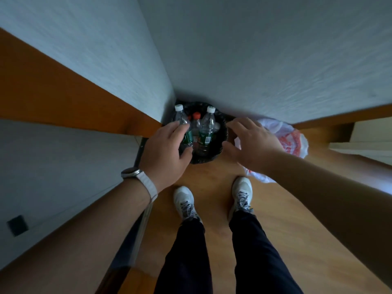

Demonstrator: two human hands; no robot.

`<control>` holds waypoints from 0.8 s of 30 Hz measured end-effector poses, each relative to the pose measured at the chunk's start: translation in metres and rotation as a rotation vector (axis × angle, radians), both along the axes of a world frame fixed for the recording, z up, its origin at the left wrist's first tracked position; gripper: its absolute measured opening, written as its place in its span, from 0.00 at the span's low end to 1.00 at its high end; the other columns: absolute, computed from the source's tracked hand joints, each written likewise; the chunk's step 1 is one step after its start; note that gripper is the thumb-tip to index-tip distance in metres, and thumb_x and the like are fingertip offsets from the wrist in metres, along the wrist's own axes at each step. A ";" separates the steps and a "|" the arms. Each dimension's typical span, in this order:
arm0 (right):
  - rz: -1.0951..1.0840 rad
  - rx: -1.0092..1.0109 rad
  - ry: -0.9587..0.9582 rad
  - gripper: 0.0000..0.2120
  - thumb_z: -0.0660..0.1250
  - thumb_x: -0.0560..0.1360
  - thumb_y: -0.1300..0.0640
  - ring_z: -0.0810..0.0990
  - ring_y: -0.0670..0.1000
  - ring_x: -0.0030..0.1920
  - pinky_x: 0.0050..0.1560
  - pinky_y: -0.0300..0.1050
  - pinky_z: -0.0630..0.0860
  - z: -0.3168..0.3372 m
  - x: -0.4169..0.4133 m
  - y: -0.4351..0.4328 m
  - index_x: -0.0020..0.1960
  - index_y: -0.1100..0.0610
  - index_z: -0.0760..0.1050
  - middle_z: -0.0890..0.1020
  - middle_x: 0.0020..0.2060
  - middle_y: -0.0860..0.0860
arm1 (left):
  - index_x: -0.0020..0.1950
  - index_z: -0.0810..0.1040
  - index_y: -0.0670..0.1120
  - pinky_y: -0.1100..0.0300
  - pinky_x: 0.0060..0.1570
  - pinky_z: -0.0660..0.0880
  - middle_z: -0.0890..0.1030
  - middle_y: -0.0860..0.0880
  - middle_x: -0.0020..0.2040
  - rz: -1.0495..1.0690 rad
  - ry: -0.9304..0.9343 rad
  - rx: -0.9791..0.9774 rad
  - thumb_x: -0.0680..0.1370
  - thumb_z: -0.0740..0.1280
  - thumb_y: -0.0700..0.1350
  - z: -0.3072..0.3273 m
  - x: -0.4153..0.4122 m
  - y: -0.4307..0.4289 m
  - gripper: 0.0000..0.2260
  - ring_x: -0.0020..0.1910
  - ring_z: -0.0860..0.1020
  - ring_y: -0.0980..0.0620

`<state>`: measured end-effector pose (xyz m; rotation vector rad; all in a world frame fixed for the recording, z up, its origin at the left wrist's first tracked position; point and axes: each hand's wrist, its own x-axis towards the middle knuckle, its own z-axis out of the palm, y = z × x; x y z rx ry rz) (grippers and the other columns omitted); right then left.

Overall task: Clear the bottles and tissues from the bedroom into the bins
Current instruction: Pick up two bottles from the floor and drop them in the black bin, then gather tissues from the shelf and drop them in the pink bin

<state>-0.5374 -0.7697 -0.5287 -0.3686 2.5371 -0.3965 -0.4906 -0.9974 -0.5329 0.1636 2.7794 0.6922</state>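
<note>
Both arms reach down and forward over a black-lined bin (220,132) in the wall corner. The left hand (167,151), fingers curled, touches a white-capped bottle (182,122); whether it grips, I cannot tell. The right hand (252,143) hovers open, fingers spread. 3 bottles stand upright in the bin.
</note>
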 end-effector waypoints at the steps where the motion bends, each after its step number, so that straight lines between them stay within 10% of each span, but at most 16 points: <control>1: 0.012 0.017 0.014 0.25 0.62 0.77 0.42 0.69 0.55 0.67 0.65 0.53 0.67 0.021 0.005 -0.001 0.70 0.51 0.68 0.72 0.67 0.50 | 0.69 0.72 0.42 0.48 0.61 0.71 0.75 0.41 0.66 -0.034 0.025 -0.015 0.76 0.69 0.46 0.021 0.001 0.000 0.23 0.64 0.73 0.42; 24: -0.170 0.256 0.513 0.25 0.57 0.78 0.37 0.72 0.55 0.67 0.65 0.54 0.69 0.385 0.143 0.124 0.68 0.49 0.70 0.75 0.65 0.50 | 0.66 0.77 0.47 0.45 0.61 0.70 0.77 0.43 0.65 -0.524 0.528 -0.152 0.78 0.60 0.53 0.357 0.028 0.094 0.20 0.64 0.74 0.40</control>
